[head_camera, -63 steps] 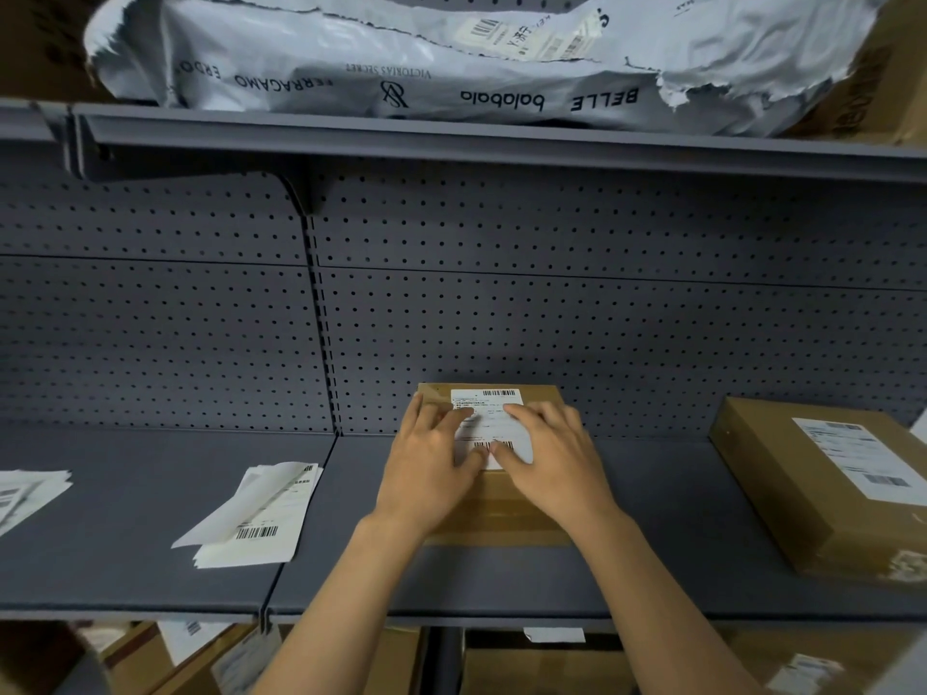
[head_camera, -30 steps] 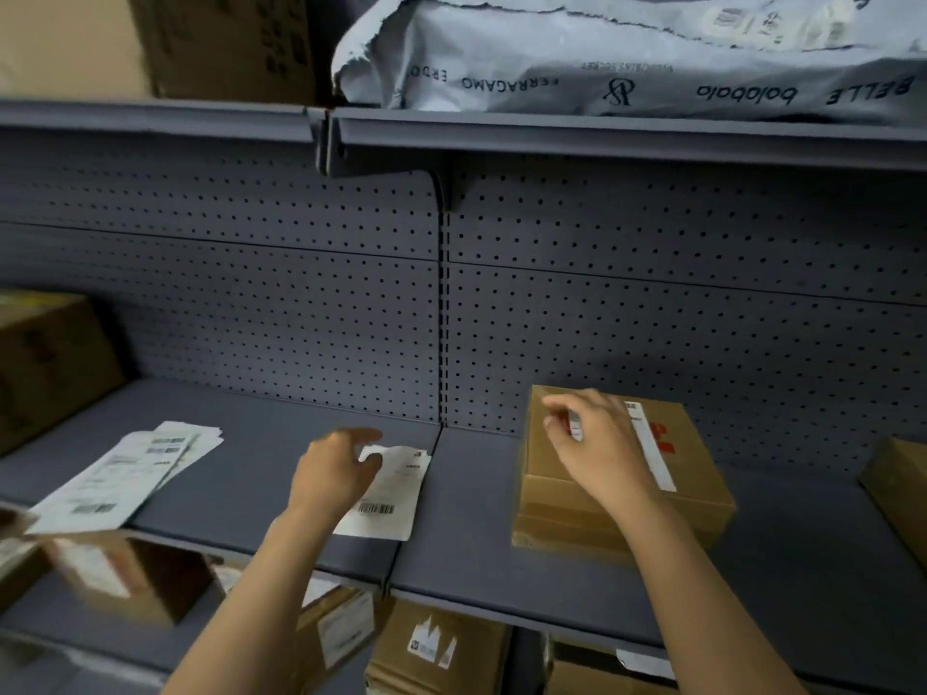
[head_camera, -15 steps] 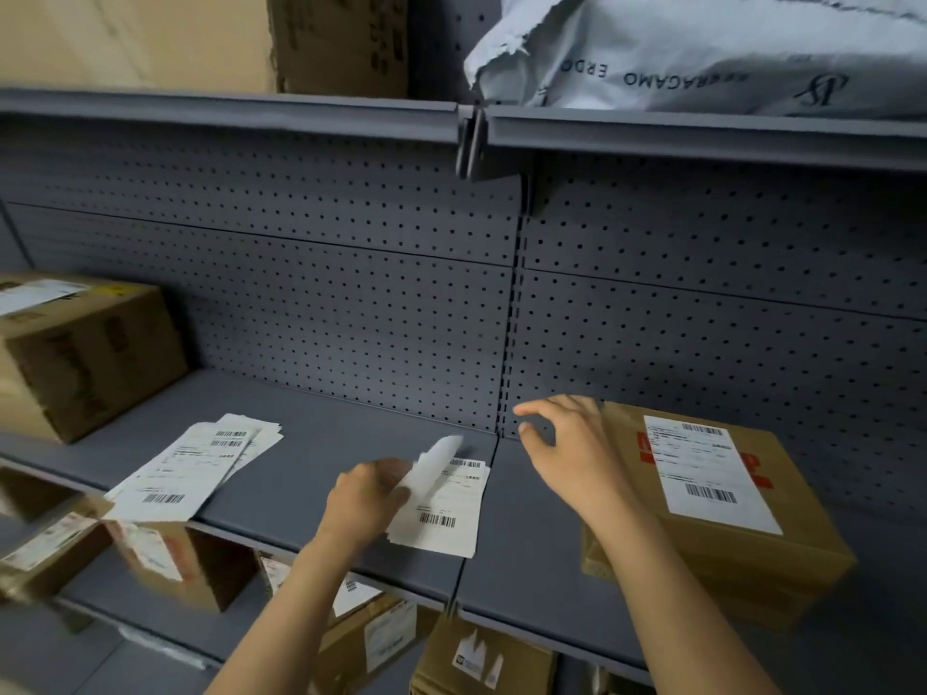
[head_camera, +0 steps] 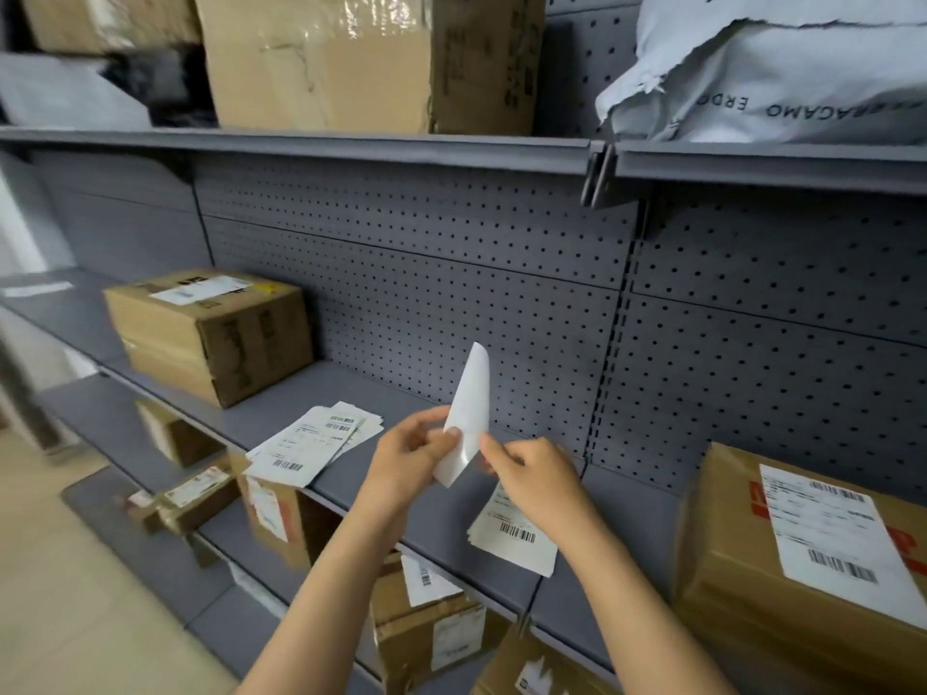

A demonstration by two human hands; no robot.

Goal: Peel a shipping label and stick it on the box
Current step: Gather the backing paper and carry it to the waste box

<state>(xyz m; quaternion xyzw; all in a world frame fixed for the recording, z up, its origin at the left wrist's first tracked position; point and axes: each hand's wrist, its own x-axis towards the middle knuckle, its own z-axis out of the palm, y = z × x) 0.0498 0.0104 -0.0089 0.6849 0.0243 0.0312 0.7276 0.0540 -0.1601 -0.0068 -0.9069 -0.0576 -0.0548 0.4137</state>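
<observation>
Grey pegboard shelving [head_camera: 451, 273] holds cartons and label stacks. Above the shelf, the left hand [head_camera: 409, 451] pinches a curling white label sheet [head_camera: 469, 418]; the right hand [head_camera: 531, 471] pinches its near edge. It looks light, floppy and sticky: grip the corners.

Label stack [head_camera: 511, 531] lies between 2 boxes (left [head_camera: 210, 333], right [head_camera: 802, 554]) on shelf [head_camera: 401, 393].

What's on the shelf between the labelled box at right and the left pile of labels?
Head view: a smaller stack of labels, partly hidden under the right hand.
</observation>
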